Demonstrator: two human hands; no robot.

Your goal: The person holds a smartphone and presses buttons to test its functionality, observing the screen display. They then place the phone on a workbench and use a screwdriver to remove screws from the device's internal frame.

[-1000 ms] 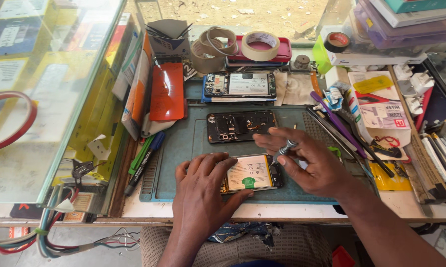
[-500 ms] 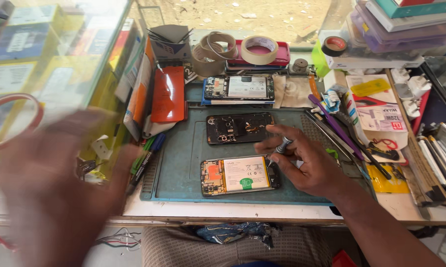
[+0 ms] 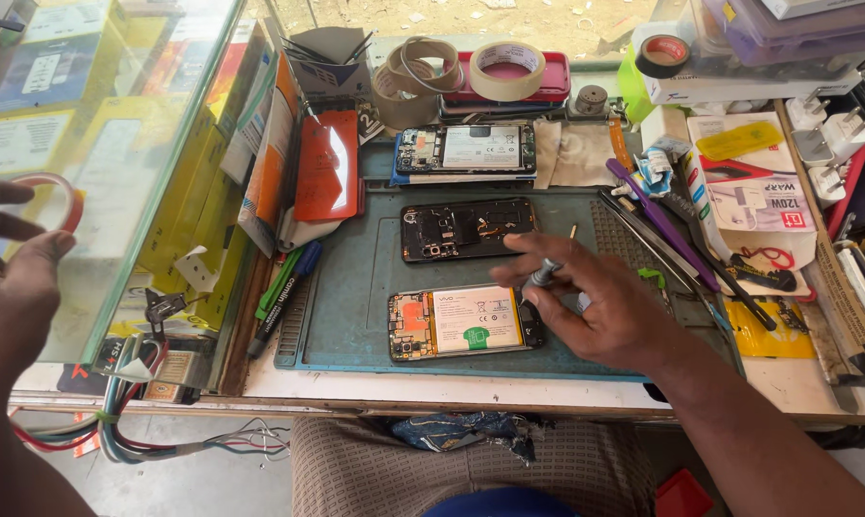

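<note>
An opened phone (image 3: 461, 323) with its battery showing lies on a teal work mat (image 3: 356, 287). Just right of it and slightly above, my right hand (image 3: 610, 311) pinches a small grey screwdriver (image 3: 546, 272), tip pointing up and away. Behind them on the mat rests a black phone frame (image 3: 466, 230). A second opened phone (image 3: 466, 150) lies at the mat's far edge. My left hand (image 3: 11, 273) is raised at the far left beside the glass case (image 3: 116, 144), fingers apart and holding nothing, close to a red tape ring (image 3: 64, 191).
Tape rolls (image 3: 507, 69) stand at the back, and an orange phone cover (image 3: 325, 168) leans at the left. Tweezers and a purple tool (image 3: 658, 225) lie to the right of the mat, with white chargers (image 3: 825, 134) beyond. Pens (image 3: 284, 287) and loose wires (image 3: 136, 421) are at the left front.
My left hand came off the opened phone and swung left to the glass case. My right hand stayed by the phone with the screwdriver, shifting slightly.
</note>
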